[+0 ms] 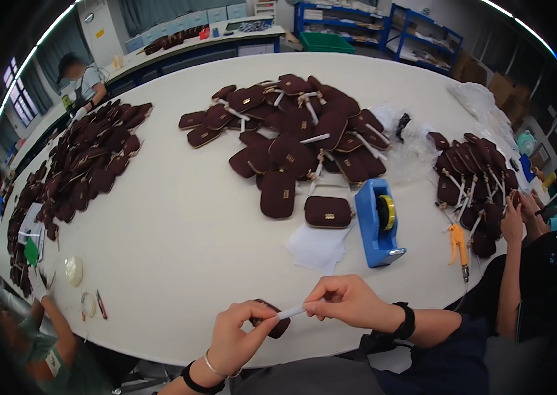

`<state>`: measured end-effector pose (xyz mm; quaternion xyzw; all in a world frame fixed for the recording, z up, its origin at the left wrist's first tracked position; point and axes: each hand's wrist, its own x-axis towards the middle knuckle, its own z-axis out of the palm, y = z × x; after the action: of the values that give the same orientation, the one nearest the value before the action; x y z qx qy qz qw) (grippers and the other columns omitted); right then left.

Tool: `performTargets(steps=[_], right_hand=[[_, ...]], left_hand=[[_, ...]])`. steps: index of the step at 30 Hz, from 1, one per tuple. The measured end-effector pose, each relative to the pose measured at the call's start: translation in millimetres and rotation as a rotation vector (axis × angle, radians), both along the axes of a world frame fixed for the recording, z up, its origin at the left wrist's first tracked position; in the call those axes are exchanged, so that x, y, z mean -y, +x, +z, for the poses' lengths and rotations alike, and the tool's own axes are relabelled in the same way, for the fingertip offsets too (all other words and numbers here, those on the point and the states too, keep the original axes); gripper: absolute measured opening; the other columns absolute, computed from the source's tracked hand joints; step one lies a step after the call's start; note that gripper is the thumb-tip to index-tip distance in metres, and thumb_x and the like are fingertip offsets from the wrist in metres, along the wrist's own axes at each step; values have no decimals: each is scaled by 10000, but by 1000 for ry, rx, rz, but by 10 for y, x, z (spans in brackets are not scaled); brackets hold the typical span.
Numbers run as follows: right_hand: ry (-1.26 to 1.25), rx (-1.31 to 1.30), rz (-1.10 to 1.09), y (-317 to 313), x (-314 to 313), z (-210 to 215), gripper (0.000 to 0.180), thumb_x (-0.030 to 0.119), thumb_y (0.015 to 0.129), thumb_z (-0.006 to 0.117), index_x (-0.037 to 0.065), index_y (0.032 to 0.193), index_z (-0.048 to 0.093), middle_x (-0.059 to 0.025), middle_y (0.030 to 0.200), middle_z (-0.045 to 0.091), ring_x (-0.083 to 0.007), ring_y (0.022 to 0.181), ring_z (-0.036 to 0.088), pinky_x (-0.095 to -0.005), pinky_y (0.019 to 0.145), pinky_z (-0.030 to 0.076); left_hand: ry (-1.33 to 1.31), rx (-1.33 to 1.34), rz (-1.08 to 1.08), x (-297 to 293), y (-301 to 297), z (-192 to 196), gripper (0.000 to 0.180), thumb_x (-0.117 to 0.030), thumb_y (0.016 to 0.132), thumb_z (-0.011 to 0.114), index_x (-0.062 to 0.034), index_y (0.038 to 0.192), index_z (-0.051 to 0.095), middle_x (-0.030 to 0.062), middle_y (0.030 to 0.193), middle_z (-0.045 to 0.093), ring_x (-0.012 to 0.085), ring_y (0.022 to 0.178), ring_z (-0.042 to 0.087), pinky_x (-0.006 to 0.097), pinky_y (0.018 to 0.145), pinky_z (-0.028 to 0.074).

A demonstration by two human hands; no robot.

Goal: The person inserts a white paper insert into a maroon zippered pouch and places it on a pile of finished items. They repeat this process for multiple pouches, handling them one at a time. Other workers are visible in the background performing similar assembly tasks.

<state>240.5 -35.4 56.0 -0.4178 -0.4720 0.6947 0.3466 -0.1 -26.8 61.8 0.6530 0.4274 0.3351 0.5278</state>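
Observation:
My left hand [242, 336] holds a small dark maroon pouch [279, 327] at the table's near edge. A thin white strip [291, 312] runs from the pouch to my right hand [347, 299], which pinches its other end between thumb and fingers. Just beyond my hands lie sheets of white tissue paper [318, 247], a single maroon pouch [328, 212] and a blue tape dispenser [378, 224] with a yellow roll.
A big pile of maroon pouches [298, 131] covers the middle of the white table [179, 224]; more lie at left [87, 164] and right [469, 178]. An orange tool [458, 245] lies at right. People work at the right, lower left and far left.

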Motion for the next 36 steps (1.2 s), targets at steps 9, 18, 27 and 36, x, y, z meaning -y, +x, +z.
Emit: performTargets(steps=[9, 18, 27, 36], right_hand=[[173, 24, 95, 48, -55, -77, 133, 142, 945, 640, 14, 914, 622, -7, 776, 632, -39, 685, 561, -204, 614, 439], [42, 37, -77, 397, 108, -165, 181, 153, 969, 600, 20, 1088, 629, -13, 832, 658, -54, 727, 595, -211, 634, 483], [334, 906, -638, 1754, 67, -424, 193, 161, 879, 693, -7, 971, 719, -63, 879, 700, -124, 805, 619, -270, 715, 497], [-112, 482, -539, 1999, -150, -586, 165, 176, 848, 732, 20, 901, 740, -29, 850, 685, -91, 751, 555, -238, 651, 424]], left_hand=[[-190, -177, -154, 33, 25, 101, 167, -65, 955, 582, 58, 1033, 663, 92, 757, 663, 136, 614, 611, 254, 572, 489], [-44, -161, -144, 68, 114, 156, 185, -100, 946, 605, 56, 981, 697, 37, 728, 632, 102, 618, 577, 238, 556, 468], [-202, -163, -81, 66, 7, 155, 218, -149, 966, 590, 31, 866, 662, 7, 668, 584, 69, 584, 525, 221, 528, 415], [-45, -190, -37, 64, 9, 16, 118, -52, 879, 636, 49, 855, 694, 52, 683, 649, 95, 621, 571, 228, 580, 437]])
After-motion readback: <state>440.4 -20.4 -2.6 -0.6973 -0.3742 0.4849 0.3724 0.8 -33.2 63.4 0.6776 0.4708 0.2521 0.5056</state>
